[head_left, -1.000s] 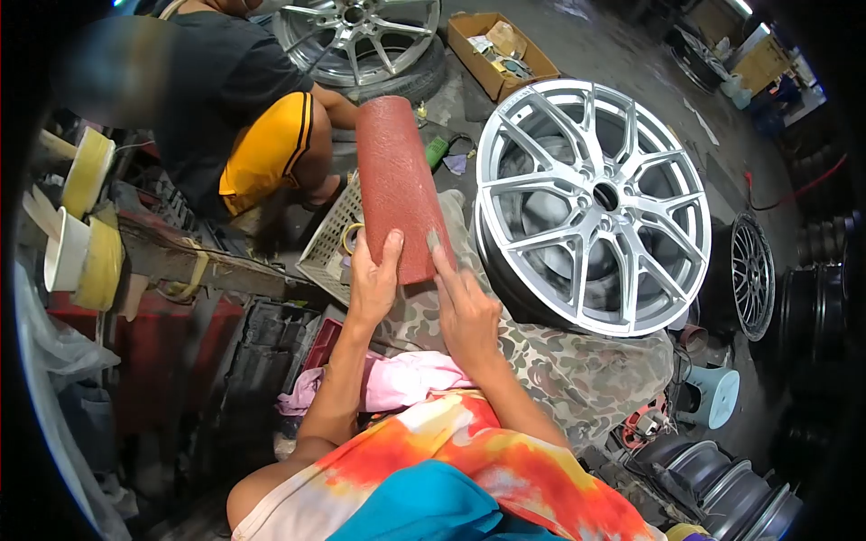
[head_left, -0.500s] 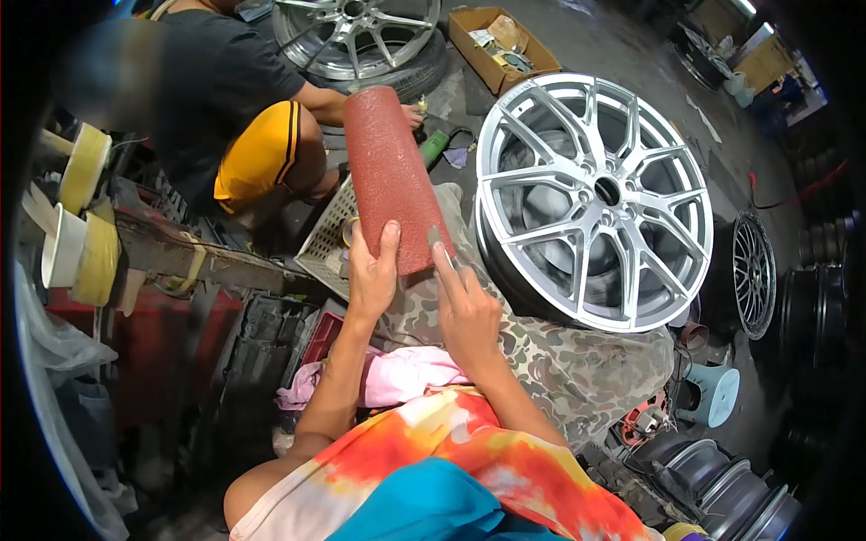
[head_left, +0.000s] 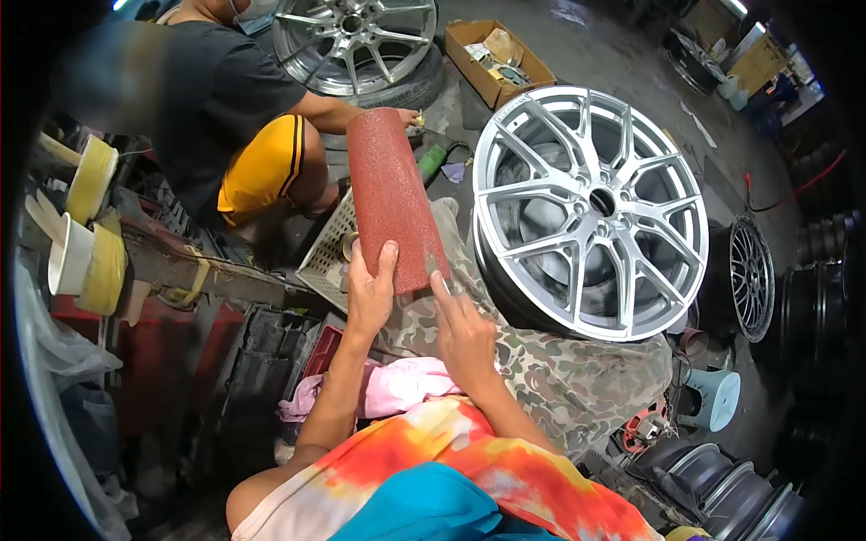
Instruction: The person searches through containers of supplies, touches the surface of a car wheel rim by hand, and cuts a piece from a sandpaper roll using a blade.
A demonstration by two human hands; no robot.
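Observation:
A sheet of reddish-brown sandpaper, curled into a half-tube, stands raised in front of me. My left hand grips its lower left edge, thumb on the face and fingers behind. At the lower right corner my right hand is closed around a thin, grey, blade-like piece, whose tip lies against the sheet; its exact kind is too small to make out. Just right of the sheet, a silver wheel rim leans tilted above camouflage cloth.
A co-worker in yellow shorts crouches at upper left beside another rim on a tyre. Near them are a cardboard box and a plastic basket. Tape rolls hang at left; a blue stool stands at right.
The sandpaper and both hands appear slightly lower in view. My right hand's blade-like piece stays at the sheet's lower right corner. The co-worker's head shows more.

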